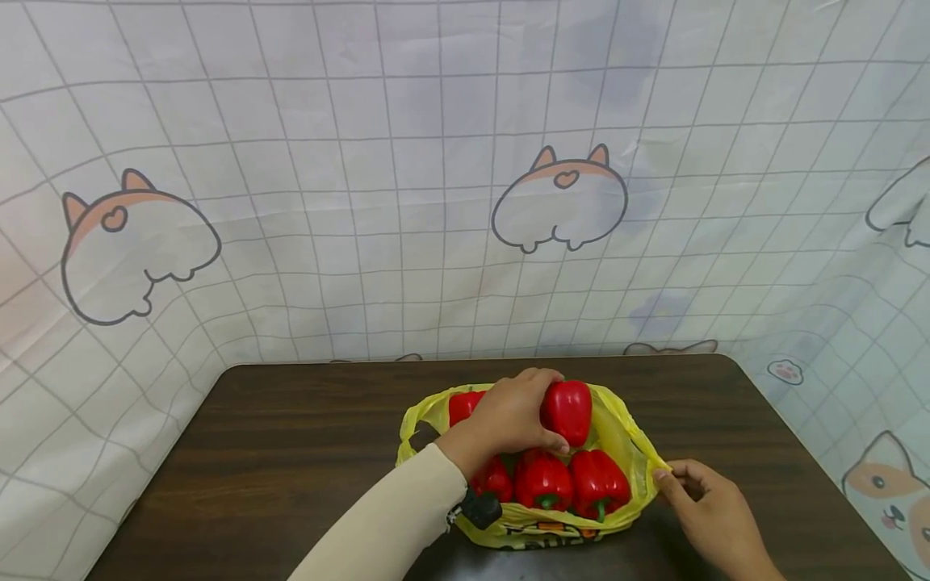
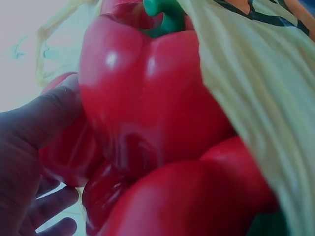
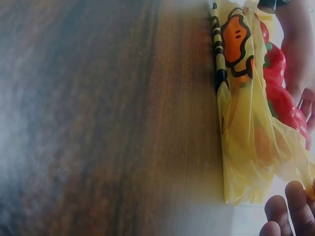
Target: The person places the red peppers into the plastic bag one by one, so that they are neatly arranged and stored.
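Observation:
A yellow plastic bag (image 1: 628, 440) with its mouth spread wide sits on the table, holding several shiny red bell peppers. My left hand (image 1: 512, 411) reaches over the bag and grips one red bell pepper (image 1: 568, 413) at the back, thumb on the near side. Below that hand, a red bell pepper (image 1: 543, 482) and another red bell pepper (image 1: 600, 484) lie with green stems toward me. In the left wrist view, the left thumb touches a pepper behind a large red bell pepper (image 2: 157, 93). My right hand (image 1: 712, 504) pinches the bag's right rim.
The bag stands on a dark wood-grain table (image 1: 291, 452). A white grid-patterned cloth (image 1: 407, 202) with cartoon animals hangs behind the table and along its sides. A small black device (image 1: 481, 510) is strapped to the left wrist, beside the bag's front.

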`<action>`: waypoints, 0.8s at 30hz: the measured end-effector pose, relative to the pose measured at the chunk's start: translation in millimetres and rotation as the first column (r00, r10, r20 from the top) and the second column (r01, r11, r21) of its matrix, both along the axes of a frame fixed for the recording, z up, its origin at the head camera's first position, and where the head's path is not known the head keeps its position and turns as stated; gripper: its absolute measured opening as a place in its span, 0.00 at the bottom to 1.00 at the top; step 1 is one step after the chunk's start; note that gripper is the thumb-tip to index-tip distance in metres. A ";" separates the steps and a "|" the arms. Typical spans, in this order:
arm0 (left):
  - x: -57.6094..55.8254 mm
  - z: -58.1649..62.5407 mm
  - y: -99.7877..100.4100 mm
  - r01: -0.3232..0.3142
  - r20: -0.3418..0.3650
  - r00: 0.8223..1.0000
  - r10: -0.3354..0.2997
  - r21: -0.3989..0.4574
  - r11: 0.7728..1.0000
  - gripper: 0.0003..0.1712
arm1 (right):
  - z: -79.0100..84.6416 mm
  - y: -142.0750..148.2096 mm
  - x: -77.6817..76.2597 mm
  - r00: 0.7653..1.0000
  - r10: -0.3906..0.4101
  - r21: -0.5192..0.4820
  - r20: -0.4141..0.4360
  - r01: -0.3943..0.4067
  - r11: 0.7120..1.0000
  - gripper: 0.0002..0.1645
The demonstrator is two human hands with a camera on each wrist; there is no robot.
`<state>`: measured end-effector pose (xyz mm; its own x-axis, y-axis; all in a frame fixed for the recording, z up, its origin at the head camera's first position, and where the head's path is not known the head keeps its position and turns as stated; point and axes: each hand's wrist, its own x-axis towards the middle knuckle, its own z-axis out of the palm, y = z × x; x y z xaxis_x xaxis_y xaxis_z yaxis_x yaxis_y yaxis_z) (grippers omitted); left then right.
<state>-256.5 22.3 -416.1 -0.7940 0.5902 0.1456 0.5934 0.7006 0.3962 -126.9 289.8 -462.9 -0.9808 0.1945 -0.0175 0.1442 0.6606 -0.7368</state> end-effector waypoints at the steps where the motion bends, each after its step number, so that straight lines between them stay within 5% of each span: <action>1: 0.1 0.0 0.8 -0.004 -0.007 1.000 0.004 -0.010 1.000 0.53 | 0.1 -0.2 -0.1 1.000 0.001 -0.004 -0.002 -0.001 1.000 0.29; 17: 2.5 0.9 6.6 -0.013 -0.083 0.997 0.002 -0.131 0.991 0.60 | 0.4 -2.3 -1.3 1.000 0.000 -0.008 -0.002 0.000 1.000 0.28; 24: 6.9 9.4 -1.2 0.001 -0.052 0.999 -0.005 -0.070 0.998 0.56 | 1.5 -3.4 -2.3 1.000 0.002 -0.009 -0.001 -0.002 1.000 0.28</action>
<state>-249.5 21.1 -406.7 -0.7846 0.6028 0.1450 0.6141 0.7237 0.3147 -129.2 286.4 -461.4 -0.9812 0.1923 -0.0185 0.1423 0.6544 -0.7427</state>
